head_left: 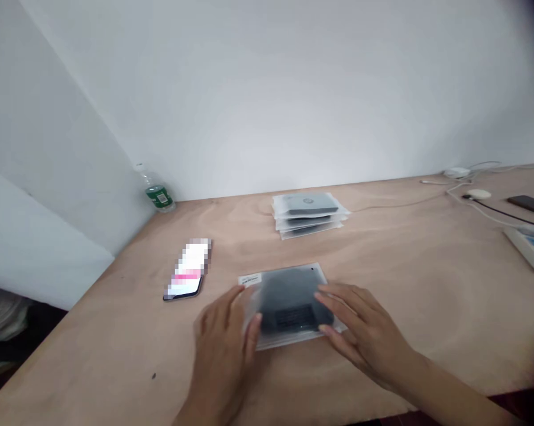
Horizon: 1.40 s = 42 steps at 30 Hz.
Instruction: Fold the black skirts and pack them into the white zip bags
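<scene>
A flat dark device in a clear plastic bag (287,299) lies on the wooden table (404,278) in front of me. My left hand (225,343) rests at the bag's left edge, fingers stretched out and touching the plastic. My right hand (364,331) lies on the bag's right side, fingers spread flat over its near corner. Neither hand grips it. A white label sits at the bag's far left corner.
A stack of similar bagged devices (308,213) stands farther back. A phone (189,269) lies to the left. A plastic bottle (155,189) stands at the wall corner. Cables, a white mouse (478,194), a dark phone (530,205) and a power strip (533,245) are at right.
</scene>
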Tool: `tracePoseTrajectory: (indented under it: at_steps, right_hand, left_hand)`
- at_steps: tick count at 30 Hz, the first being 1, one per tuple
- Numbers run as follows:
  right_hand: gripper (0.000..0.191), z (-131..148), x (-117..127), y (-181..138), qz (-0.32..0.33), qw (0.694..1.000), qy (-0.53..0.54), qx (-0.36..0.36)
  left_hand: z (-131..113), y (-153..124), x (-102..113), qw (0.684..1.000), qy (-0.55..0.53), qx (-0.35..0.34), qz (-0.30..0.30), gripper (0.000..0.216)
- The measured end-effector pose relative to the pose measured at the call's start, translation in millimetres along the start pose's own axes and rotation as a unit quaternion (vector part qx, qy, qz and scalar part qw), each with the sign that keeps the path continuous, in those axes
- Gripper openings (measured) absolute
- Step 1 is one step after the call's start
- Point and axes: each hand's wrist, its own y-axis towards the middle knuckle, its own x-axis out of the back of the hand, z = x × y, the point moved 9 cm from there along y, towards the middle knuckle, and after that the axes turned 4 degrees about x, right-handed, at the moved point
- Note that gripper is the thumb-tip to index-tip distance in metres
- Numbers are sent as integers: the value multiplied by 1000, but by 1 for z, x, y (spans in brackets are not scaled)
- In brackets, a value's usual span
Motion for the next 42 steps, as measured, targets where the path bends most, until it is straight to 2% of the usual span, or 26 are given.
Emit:
tracePoseTrajectory:
  at_steps: [3,6,11,19,22,25,27,32,35,39,41,42]
  right_hand:
    - [54,4,-32,23,56,998,-33,-7]
    - [65,5,-67,32,115,992,-47,6]
    - [71,0,-90,28,152,988,-29,2]
    - [74,-4,-101,27,215,976,22,-12]
    - [88,1,-93,25,227,973,40,18]
    - [93,12,-81,24,225,971,38,68]
    - [84,18,-76,24,210,974,13,83]
    - [51,25,-69,28,101,987,-90,90]
    - [44,22,-41,35,31,991,-105,77]
    - [50,-1,13,74,-36,992,-118,41]
    - [53,-33,27,103,-51,986,-152,-40]
    - [55,-53,25,117,-37,981,-171,-89]
  left_hand:
    - [-36,7,-27,991,43,-127,9,44]
    - [-43,11,-57,982,68,-165,53,47]
    - [-32,9,-83,978,57,-169,110,51]
    - [-23,10,-95,972,-39,-120,198,52]
    - [-8,20,-94,959,-147,-58,235,51]
    - [24,37,-85,938,-284,68,187,47]
    - [38,46,-79,921,-337,120,153,43]
    - [44,54,-77,885,-414,158,139,41]
    - [50,55,-77,869,-443,190,111,46]
    - [53,54,-77,872,-438,201,88,45]
    - [51,53,-75,882,-420,193,90,40]
    - [50,53,-74,887,-410,189,93,39]
